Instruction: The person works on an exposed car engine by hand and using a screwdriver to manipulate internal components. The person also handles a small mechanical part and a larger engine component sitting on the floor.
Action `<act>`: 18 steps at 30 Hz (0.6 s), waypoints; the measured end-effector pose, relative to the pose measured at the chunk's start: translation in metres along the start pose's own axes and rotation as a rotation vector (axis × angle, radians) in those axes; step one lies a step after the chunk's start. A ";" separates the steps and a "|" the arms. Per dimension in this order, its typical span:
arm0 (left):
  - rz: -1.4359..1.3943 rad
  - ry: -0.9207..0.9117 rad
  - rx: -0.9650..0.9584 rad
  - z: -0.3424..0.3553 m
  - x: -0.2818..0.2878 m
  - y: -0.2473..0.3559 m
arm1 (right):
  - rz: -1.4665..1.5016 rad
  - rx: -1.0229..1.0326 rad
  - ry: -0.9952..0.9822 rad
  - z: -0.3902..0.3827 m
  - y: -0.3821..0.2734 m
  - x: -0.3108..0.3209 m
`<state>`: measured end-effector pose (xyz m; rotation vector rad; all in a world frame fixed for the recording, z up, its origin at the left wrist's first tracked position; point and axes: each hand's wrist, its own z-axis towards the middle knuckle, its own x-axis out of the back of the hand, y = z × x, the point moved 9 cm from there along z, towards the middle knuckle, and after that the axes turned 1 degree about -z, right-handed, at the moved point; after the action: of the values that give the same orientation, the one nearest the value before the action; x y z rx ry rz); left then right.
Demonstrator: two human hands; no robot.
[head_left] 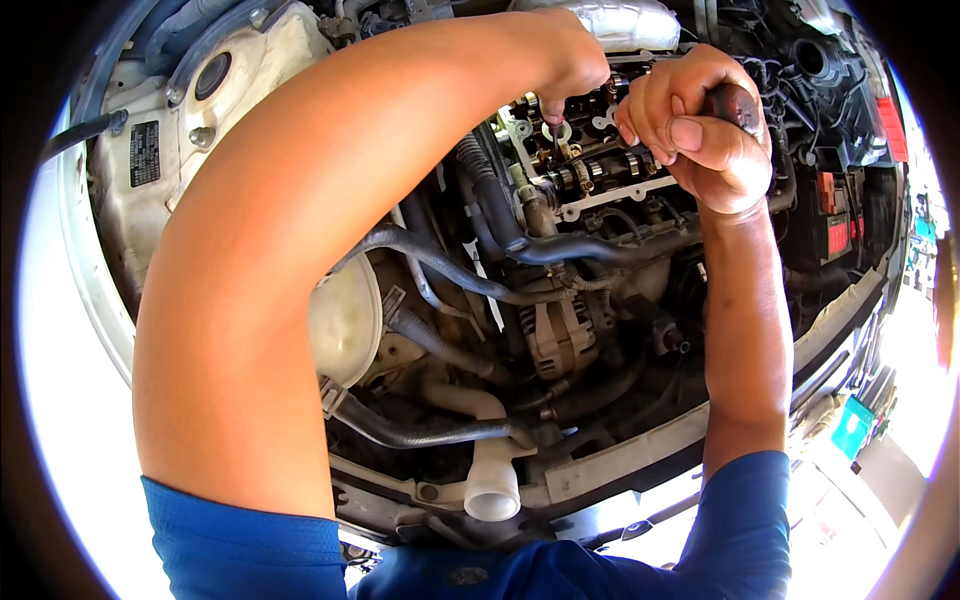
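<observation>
Handle (734, 106), dark, glossy, rounded, we see wrapped in the right hand (700, 135); above lobed metal engine top (590, 180), we cannot tell what the left hand (575, 58) pinches.

Over the exposed cylinder head (620, 194), the left hand (573, 58) reaches down while the right hand (690, 130) grips a dark handle (735, 106).

A black label (145, 154) — its pale print too small to read — marks the whitish panel (178, 140).
</observation>
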<state>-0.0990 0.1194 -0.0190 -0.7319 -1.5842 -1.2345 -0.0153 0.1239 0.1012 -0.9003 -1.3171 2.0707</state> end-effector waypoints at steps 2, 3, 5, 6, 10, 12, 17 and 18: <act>-0.297 0.090 0.140 -0.005 0.022 0.022 | -0.031 0.019 0.004 -0.008 0.001 0.008; -0.600 0.207 0.278 -0.021 0.054 0.042 | -0.034 0.022 0.018 -0.012 -0.002 0.013; -1.315 0.044 0.419 -0.047 0.078 0.061 | -0.021 0.031 0.009 -0.012 -0.004 0.010; -1.304 0.008 0.425 -0.048 0.081 0.061 | -0.009 0.065 -0.022 -0.009 -0.006 0.010; -0.550 0.292 0.240 -0.021 0.054 0.016 | -0.008 0.072 -0.060 -0.003 -0.008 0.010; -0.498 0.352 0.219 -0.018 0.069 0.035 | 0.005 0.066 -0.051 -0.007 -0.009 0.021; 0.148 -0.328 0.276 -0.012 0.035 0.050 | 0.002 0.043 -0.019 -0.006 -0.012 0.018; 0.325 -0.425 0.252 -0.008 0.024 0.042 | -0.015 0.046 -0.013 -0.007 -0.014 0.018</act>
<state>-0.0680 0.1222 0.0193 -1.0854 -1.8283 -0.6542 -0.0205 0.1467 0.1066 -0.8560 -1.2736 2.0899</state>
